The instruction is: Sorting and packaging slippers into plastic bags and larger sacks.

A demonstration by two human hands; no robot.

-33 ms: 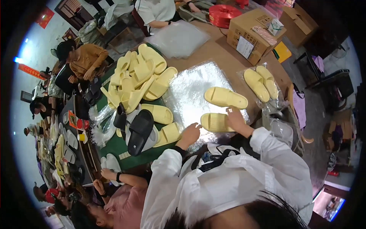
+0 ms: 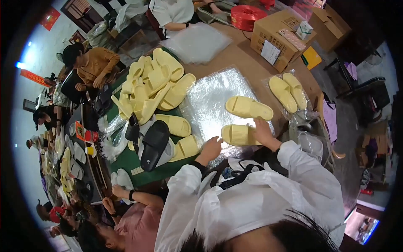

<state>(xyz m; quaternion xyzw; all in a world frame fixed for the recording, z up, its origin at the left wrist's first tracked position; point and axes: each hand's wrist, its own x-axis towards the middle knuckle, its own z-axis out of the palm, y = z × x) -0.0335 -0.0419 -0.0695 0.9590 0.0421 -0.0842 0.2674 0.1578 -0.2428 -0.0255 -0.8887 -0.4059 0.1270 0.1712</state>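
Note:
My right hand (image 2: 263, 134) is closed round the heel end of a yellow slipper (image 2: 236, 135), whose ribbed strap faces up. Just beyond it lies another yellow slipper (image 2: 248, 108), toe to the left. Both are over a stack of clear plastic bags (image 2: 210, 101) that shines in the light. My left hand (image 2: 210, 149) is at the near left edge of the stack, fingers apart and holding nothing, short of the slipper's toe. To its left rests a yellow slipper (image 2: 186, 149) beside a black slipper (image 2: 155, 145).
A heap of yellow slippers (image 2: 151, 80) covers the green mat at left. On the right lies a bagged yellow pair (image 2: 288, 92). More clear bags (image 2: 196, 42), a red twine roll (image 2: 247, 17) and a cardboard box (image 2: 279, 38) stand farther back. A co-worker's arm (image 2: 142, 197) is at lower left.

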